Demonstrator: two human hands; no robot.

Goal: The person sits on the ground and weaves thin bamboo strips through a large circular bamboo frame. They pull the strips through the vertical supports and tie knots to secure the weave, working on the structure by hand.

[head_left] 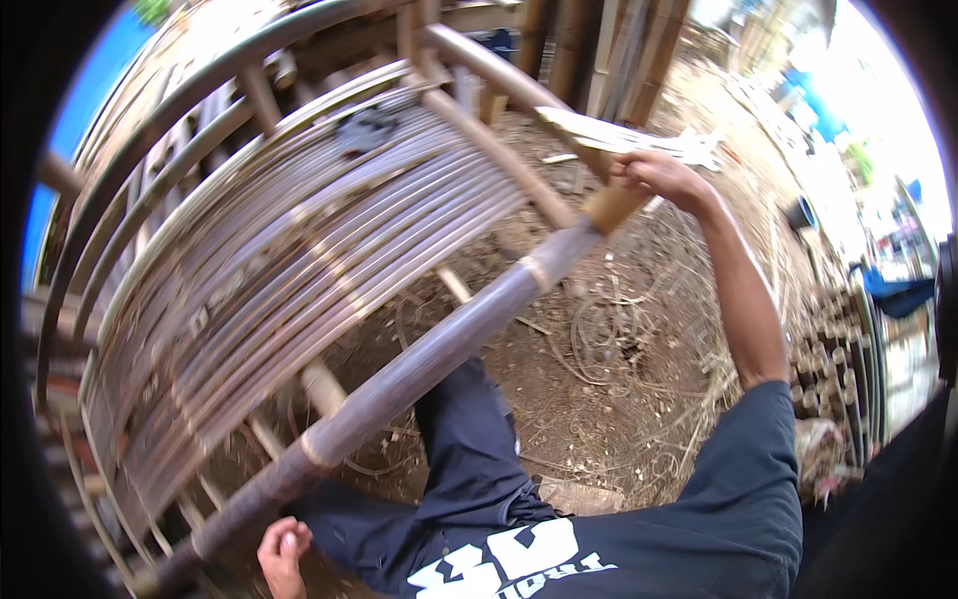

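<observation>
A bamboo bench with a slatted seat stands in front of me and to the left. Its thick, dark front pole runs slantwise from lower left to a yellowish-brown end at upper right. Beside that end is my right hand, fingers curled closed; what they grip is hidden. Pale split strips lie just beyond that hand. Near the pole's lower left part, my left hand has curled fingers with the thumb over them, and whatever they may hold cannot be made out. A dark object rests on the seat.
Dirt ground with scattered shavings and loose strips spreads below the bench. Cut bamboo poles are stacked at the right, and tall bamboo stands at the back. My bent leg is close behind the front pole.
</observation>
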